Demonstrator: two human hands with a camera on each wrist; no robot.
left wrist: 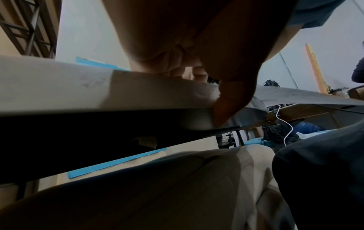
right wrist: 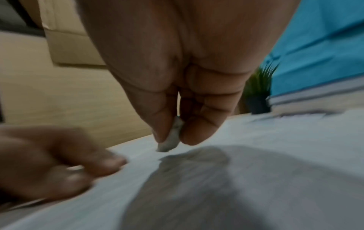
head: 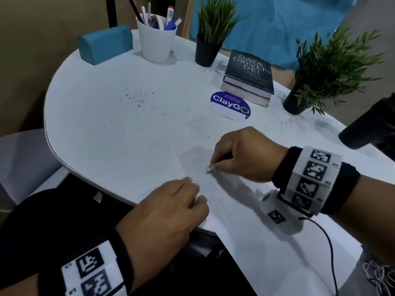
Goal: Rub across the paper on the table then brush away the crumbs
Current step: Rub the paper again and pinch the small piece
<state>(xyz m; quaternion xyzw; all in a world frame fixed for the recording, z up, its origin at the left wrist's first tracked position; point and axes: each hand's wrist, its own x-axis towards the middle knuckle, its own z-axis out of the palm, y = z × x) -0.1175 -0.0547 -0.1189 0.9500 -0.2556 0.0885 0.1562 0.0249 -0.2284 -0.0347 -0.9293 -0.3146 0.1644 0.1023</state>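
Note:
A white sheet of paper (head: 267, 253) lies on the near right of the white table (head: 96, 135) and hangs over its front edge. My right hand (head: 213, 166) pinches a small worn grey-white eraser (head: 210, 167) between thumb and fingers, its tip at the paper. The right wrist view shows the eraser (right wrist: 170, 140) just above the sheet (right wrist: 256, 155), blurred by motion. My left hand (head: 193, 190) rests on the paper near the table's edge, fingers loosely bent, thumb by the edge (left wrist: 222, 109). Dark eraser crumbs (head: 145, 101) are scattered on the table's far left.
At the back stand a white cup of pens (head: 156, 41), a blue case (head: 104, 44), two potted plants (head: 206, 50) (head: 299, 101) and stacked books (head: 249, 75). A ClayGo card (head: 230, 105) lies mid-table. A black object (head: 367, 129) juts in at right.

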